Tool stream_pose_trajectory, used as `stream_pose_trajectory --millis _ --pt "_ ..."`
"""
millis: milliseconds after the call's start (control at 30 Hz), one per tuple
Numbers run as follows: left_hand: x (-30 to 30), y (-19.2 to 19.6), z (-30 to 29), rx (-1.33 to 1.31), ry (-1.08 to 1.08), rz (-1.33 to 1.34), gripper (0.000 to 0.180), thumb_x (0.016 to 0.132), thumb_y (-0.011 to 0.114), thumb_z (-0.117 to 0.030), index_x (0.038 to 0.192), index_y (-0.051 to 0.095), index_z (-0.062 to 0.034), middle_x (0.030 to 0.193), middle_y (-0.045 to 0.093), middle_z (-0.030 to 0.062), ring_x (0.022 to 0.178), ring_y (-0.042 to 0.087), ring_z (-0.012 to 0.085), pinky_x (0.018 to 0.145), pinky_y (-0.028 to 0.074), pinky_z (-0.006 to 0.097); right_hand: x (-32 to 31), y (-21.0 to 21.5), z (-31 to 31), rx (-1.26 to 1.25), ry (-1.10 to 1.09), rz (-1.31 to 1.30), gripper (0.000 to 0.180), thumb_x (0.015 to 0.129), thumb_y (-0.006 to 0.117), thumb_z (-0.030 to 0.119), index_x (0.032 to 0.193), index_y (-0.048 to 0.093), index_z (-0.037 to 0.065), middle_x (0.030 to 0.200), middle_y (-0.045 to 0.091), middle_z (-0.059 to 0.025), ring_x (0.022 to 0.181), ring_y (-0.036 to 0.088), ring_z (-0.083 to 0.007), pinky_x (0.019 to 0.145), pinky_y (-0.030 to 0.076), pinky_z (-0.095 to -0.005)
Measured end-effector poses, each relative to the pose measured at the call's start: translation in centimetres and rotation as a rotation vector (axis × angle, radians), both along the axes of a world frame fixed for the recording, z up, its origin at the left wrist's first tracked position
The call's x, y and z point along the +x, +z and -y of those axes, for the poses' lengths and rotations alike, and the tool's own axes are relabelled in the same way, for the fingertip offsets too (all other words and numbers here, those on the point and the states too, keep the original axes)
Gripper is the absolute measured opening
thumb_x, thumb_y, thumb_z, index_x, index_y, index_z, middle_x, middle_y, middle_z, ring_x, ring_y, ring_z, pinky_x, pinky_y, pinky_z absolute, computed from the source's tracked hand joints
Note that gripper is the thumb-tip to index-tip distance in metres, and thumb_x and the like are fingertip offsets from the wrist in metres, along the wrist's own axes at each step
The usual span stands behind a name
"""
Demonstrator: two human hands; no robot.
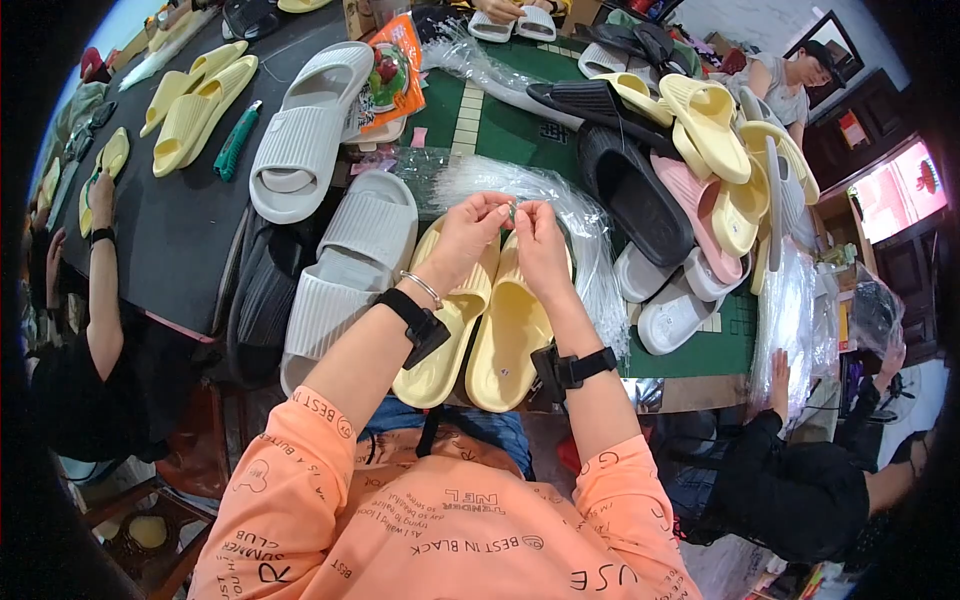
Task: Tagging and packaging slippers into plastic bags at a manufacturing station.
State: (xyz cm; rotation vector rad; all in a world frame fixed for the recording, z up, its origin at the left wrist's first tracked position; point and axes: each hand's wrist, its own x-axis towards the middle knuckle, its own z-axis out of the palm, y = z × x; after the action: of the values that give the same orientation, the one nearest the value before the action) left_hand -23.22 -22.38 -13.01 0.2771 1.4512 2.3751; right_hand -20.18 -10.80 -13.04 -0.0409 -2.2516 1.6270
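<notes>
My left hand and my right hand meet fingertip to fingertip over the table. Both are closed in a pinch, with a tiny dark greenish thing between them, too small to name. Directly under my hands lies a pair of pale yellow slippers, the left slipper and the right slipper, toes pointing away from me. My wrists and hands hide part of them. Just beyond spreads a bundle of clear plastic strips.
Large grey slippers stand at left, near a green box cutter and an orange packet. A pile of black, pink, yellow and grey slippers rises at right beside clear plastic bags. Other people work around the table.
</notes>
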Motion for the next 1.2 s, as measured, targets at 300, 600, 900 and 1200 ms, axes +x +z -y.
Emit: stream_pose_trajectory --millis 300,600,900,1200 --pt "0.1 -0.1 0.2 0.021 0.019 0.015 0.016 0.083 0.061 -0.014 0.094 0.06 -0.0032 0.077 0.057 -0.0045 0.062 0.043 -0.0008 0.055 0.032 0.014 -0.1 -0.5 -0.4 -0.023 0.073 0.016 0.012 0.09 0.045 0.013 0.089 0.045 0.0 0.079 0.056 -0.0106 0.072 0.053 -0.0189 0.067 0.042 -0.0298" --pt "-0.5 -1.1 0.7 0.041 -0.011 0.093 0.016 0.081 0.063 -0.013 0.093 0.063 -0.0025 0.083 0.063 0.0012 0.062 0.045 0.0017 0.055 0.033 0.016 -0.1 -0.5 -0.2 -0.076 0.113 0.04 0.012 0.089 0.046 0.011 0.086 0.046 0.0 0.078 0.057 -0.0094 0.072 0.054 -0.0166 0.067 0.043 -0.0274" --pt "-0.4 -0.8 0.1 -0.048 -0.011 0.095 0.021 0.08 0.062 -0.014 0.096 0.063 -0.0001 0.08 0.061 -0.0005 0.061 0.043 0.0013 0.053 0.031 0.017 0.1 0.9 -1.0 0.132 0.014 0.049 0.011 0.084 0.053 0.012 0.086 0.052 0.001 0.08 0.058 -0.0095 0.076 0.054 -0.0224 0.07 0.043 -0.031" --pt "-0.8 -0.3 1.1 -0.211 0.035 -0.071 0.028 0.087 0.054 -0.014 0.11 0.058 0.0009 0.092 0.061 0.0039 0.079 0.05 0.0065 0.071 0.041 0.02 14.6 18.2 4.3 -0.18 0.269 -0.282 0.012 0.073 0.058 0.006 0.082 0.05 0.007 0.083 0.048 -0.0029 0.077 0.049 -0.0135 0.071 0.04 -0.0267"
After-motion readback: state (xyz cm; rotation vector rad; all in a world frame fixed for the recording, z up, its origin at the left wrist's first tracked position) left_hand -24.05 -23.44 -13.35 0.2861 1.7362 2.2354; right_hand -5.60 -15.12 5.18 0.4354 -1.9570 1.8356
